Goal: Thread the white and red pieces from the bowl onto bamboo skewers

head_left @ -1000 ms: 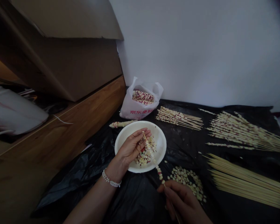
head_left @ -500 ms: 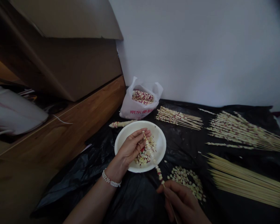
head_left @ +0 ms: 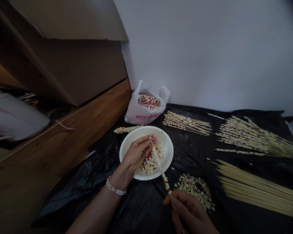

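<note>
My right hand point(head_left: 189, 209) pinches a thin wooden skewer point(head_left: 151, 142) low on its stick. Corn kernels point(head_left: 166, 184), pale and dark red, are threaded along it, and it slants up and left over the white bowl point(head_left: 170, 159). At the skewer's tip, my left hand point(head_left: 140, 151) holds a small pale corn kernel point(head_left: 150, 138) against its fingers, palm turned partly up. Loose kernels point(head_left: 148, 167) lie in the bowl beneath that hand, with something small and red among them. A beaded bracelet point(head_left: 116, 188) circles my left wrist.
Loose kernels point(head_left: 195, 188) are heaped on black plastic sheeting point(head_left: 136, 208). To the right lie bare skewers point(head_left: 256, 188) and two groups of filled skewers point(head_left: 246, 135). Behind the bowl are a corn cob point(head_left: 127, 129) and a white bag point(head_left: 146, 113) of speckled cobs. A cardboard box point(head_left: 83, 65) stands left.
Both hands keep nearly the same places, and the skewer tip stays at my left fingers. The whole view has shifted very slightly.
</note>
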Tool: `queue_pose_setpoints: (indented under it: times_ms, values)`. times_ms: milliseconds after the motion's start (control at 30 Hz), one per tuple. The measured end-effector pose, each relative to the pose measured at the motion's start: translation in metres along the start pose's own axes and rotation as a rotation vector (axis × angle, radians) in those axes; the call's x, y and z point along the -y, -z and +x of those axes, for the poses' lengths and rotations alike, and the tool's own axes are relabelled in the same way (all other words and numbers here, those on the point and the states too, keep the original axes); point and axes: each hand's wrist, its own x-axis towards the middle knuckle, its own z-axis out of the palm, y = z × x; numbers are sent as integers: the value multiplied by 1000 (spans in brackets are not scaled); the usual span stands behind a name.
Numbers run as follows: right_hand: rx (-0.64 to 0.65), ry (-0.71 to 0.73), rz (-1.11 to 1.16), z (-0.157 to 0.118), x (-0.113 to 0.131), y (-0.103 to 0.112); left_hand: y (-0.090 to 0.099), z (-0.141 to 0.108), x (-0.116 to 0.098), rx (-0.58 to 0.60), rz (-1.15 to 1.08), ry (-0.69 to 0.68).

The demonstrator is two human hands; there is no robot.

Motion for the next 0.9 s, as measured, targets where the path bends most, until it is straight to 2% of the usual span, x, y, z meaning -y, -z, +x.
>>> queue_pose_setpoints:
  times_ms: [167, 267, 433, 600, 733, 900]
  values:
    - [6, 16, 42, 1, -4, 1, -1, -1, 1, -46, 36, -24]
    - [-29, 20, 5, 2, -5, 0, 0, -1, 1, -33, 18, 10]
    - [-100, 67, -58, 6, -7, 5, 4, 1, -1, 34, -140, 134]
    - [-87, 58, -70, 5, -9, 6, 5, 4, -4, -39, -271, 189]
    - [-81, 54, -79, 4, -7, 4, 6, 3, -2, -63, -217, 148]
    - [-81, 63, -102, 6, -9, 6, 8, 3, 0, -24, -75, 137]
